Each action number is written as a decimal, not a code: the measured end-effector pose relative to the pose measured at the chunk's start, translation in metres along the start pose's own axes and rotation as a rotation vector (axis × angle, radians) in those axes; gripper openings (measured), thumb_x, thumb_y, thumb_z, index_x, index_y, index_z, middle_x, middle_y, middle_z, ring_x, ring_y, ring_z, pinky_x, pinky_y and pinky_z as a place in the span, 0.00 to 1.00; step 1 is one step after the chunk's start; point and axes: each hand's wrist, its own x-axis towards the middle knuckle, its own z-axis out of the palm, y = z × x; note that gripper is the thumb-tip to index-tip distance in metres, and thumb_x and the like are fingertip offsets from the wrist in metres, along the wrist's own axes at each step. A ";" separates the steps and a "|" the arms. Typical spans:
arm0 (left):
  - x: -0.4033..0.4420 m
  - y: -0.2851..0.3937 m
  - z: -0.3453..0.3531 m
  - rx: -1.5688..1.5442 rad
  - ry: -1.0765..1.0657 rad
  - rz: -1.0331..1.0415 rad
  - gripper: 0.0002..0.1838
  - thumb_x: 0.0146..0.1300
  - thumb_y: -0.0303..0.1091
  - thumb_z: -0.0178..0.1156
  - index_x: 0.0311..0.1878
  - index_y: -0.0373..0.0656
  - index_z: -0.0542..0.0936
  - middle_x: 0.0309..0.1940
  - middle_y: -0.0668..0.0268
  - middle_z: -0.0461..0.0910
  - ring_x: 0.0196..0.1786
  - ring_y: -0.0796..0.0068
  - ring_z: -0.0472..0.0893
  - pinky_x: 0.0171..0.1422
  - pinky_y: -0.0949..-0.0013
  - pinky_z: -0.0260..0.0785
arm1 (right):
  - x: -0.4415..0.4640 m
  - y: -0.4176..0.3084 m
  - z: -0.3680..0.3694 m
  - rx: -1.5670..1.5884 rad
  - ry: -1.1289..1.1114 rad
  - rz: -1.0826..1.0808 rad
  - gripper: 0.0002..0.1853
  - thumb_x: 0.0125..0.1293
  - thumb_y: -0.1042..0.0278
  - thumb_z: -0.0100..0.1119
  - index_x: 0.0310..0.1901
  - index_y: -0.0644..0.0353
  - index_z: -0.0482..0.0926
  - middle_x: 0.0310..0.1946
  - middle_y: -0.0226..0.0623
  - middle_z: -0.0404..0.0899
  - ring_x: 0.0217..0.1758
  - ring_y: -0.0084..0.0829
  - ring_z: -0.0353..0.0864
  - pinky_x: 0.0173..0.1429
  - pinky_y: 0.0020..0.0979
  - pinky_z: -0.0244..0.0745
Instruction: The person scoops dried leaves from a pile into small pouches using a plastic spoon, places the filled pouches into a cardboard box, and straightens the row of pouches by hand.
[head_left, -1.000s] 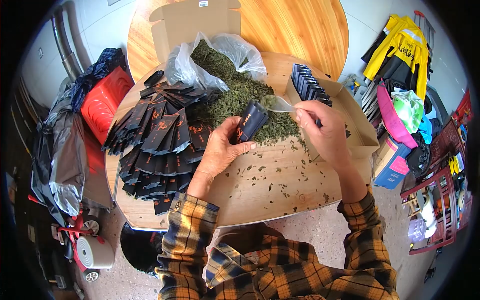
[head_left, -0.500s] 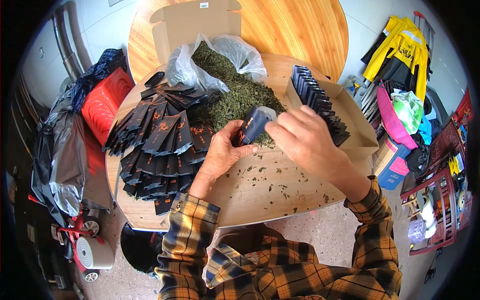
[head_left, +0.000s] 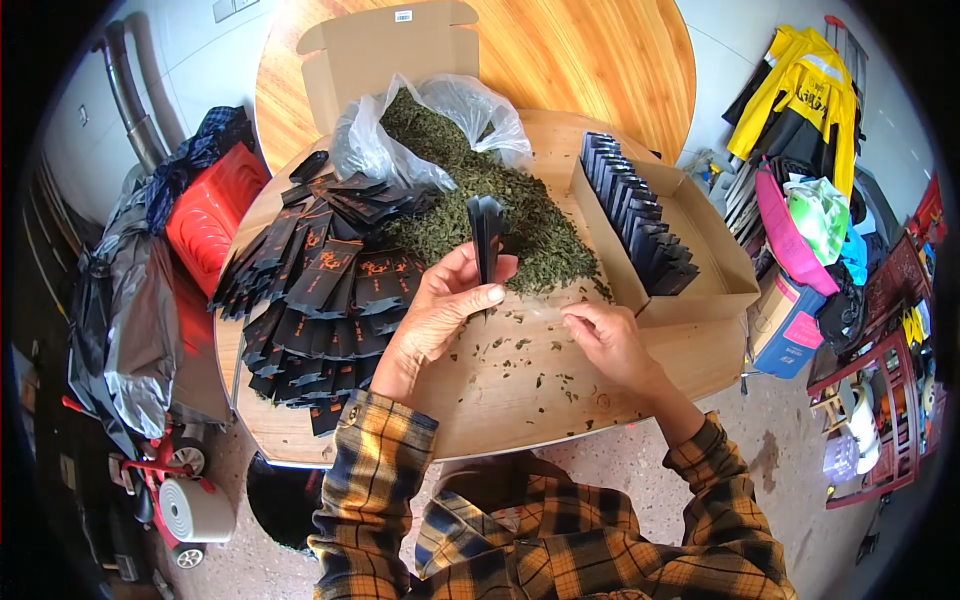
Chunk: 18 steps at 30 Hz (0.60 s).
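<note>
Upright in my left hand [head_left: 445, 305] is a black packet [head_left: 486, 238], pinched between thumb and fingers, its top end up. My right hand [head_left: 608, 340] is closed at the near edge of the leaf pile, its fingertips on a pale, see-through scoop [head_left: 542, 308] that is hard to make out. Dried green leaves [head_left: 520, 215] spill from a clear plastic bag [head_left: 375, 140] behind my left hand. Flat black packets [head_left: 325, 270] with orange print lie fanned in layers to the left. A cardboard box [head_left: 700, 240] on the right holds a row of standing black packets [head_left: 630, 200].
Loose leaf bits lie scattered on the near part of the table [head_left: 480, 420]. An open cardboard flap [head_left: 390, 55] stands behind the bag. Left of the table is a red stool [head_left: 215, 205]; a black bin [head_left: 280, 500] is below. A blue box [head_left: 790, 335] stands at the right.
The packet has been turned upright in my left hand. My right hand has moved away from the packet's mouth, down to the tabletop with the scoop.
</note>
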 end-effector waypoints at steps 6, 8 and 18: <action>-0.003 -0.002 0.004 -0.179 -0.159 -0.034 0.29 0.60 0.31 0.65 0.64 0.37 0.69 0.54 0.56 0.78 0.58 0.65 0.78 0.66 0.63 0.68 | -0.006 0.014 0.010 -0.270 0.038 -0.251 0.11 0.60 0.74 0.62 0.44 0.64 0.79 0.37 0.44 0.81 0.39 0.43 0.81 0.45 0.37 0.76; -0.004 -0.003 0.007 -0.197 -0.166 -0.064 0.31 0.61 0.34 0.64 0.65 0.34 0.66 0.55 0.51 0.77 0.59 0.60 0.78 0.68 0.59 0.67 | -0.003 0.004 0.001 -0.253 0.085 -0.242 0.13 0.61 0.73 0.62 0.48 0.65 0.78 0.41 0.45 0.81 0.42 0.41 0.82 0.48 0.35 0.75; -0.010 -0.018 0.027 0.024 -0.202 -0.226 0.11 0.62 0.30 0.64 0.47 0.40 0.81 0.38 0.68 0.83 0.44 0.77 0.82 0.53 0.70 0.74 | 0.041 -0.033 -0.016 0.824 -0.122 0.188 0.27 0.64 0.75 0.61 0.64 0.67 0.66 0.51 0.41 0.78 0.51 0.25 0.79 0.56 0.29 0.74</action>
